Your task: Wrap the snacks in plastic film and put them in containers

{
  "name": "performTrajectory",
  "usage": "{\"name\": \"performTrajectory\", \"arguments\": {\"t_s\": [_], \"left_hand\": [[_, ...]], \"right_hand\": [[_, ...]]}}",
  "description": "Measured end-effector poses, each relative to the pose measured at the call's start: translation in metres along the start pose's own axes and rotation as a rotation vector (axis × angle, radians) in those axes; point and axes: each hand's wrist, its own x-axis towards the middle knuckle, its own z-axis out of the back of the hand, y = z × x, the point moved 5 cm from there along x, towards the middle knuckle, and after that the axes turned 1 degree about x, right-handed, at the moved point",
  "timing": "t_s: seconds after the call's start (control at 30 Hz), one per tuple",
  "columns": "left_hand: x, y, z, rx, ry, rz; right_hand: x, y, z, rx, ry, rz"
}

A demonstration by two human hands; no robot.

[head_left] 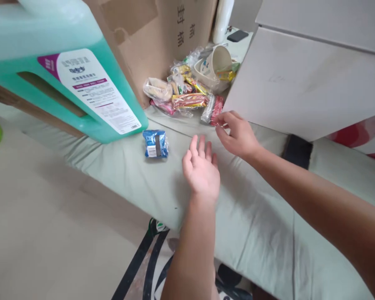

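Note:
My left hand (203, 171) is palm up over the pale green cloth, its fingers spread and nothing in it. To its left lies a small blue wrapped packet (155, 143) with a dark strip and a white label. My right hand (237, 131) reaches to the near end of a red wrapped snack (217, 107); its fingers are curled and the thumb stands apart. The fingertips overlap the red wrapper, and whether they press on it is unclear. Beside it is a clear and silver wrapper (208, 109). A pile of wrapped snacks (190, 101) lies just beyond.
A large jug of green liquid (118, 108) stands at left before a cardboard box (150, 41). A cup (217, 61) tilts in a pale bowl (211, 83) behind the snacks. A white box (287, 75) borders the right, near a dark object (297, 151). The cloth edge drops to the floor.

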Motion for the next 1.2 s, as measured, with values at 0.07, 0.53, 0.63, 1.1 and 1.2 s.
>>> {"name": "performTrajectory", "arguments": {"t_s": [0.07, 0.53, 0.63, 1.1, 1.2], "left_hand": [[0.005, -0.001, 0.000, -0.017, -0.016, 0.020], [0.014, 0.007, 0.002, -0.082, -0.043, 0.141], [0.012, 0.012, 0.002, -0.129, -0.050, 0.211], [0.011, 0.020, -0.008, -0.160, -0.038, 0.282], [0.009, 0.019, -0.009, -0.152, -0.045, 0.268]], "right_hand": [[0.032, -0.007, -0.008, -0.083, 0.003, 0.026], [0.188, -0.041, -0.043, -0.548, 0.112, -0.257], [0.195, -0.054, -0.048, -0.664, 0.205, -0.286], [0.170, -0.028, -0.036, -0.764, 0.232, -0.203], [0.167, -0.020, -0.029, -0.664, 0.124, -0.176]]}}
